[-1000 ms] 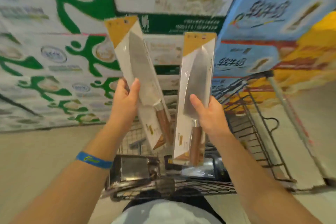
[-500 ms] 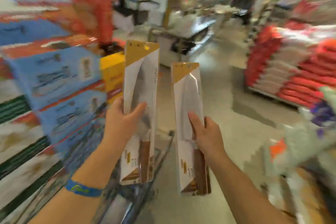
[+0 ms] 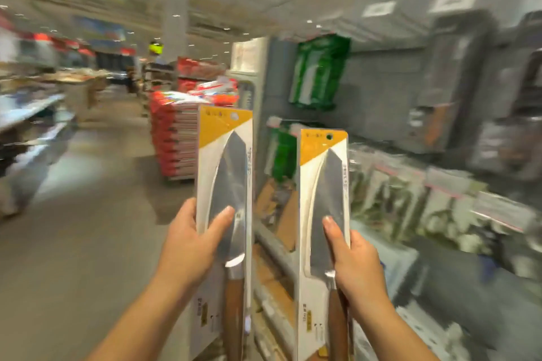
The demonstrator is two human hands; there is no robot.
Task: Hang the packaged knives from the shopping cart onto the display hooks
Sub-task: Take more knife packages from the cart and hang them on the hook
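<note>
The red sacks (image 3: 173, 141), on the right before, now sit mid-frame. Low in the middle, the left hand (image 3: 190, 246) grips the left knife pack (image 3: 224, 173). The right knife pack (image 3: 322, 184) stands beside it, gripped by the right hand (image 3: 357, 267). Both packs are white, yellow on top, with brown handles. A grey wall (image 3: 390, 79) now fills the right.

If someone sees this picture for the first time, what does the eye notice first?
Two packaged knives fill the centre, side by side: the left hand grips the left knife pack, the right hand grips the right knife pack, slightly lower. Behind them, further left, stands a red stack of goods, and green packages hang on the grey wall, upper right.
</note>
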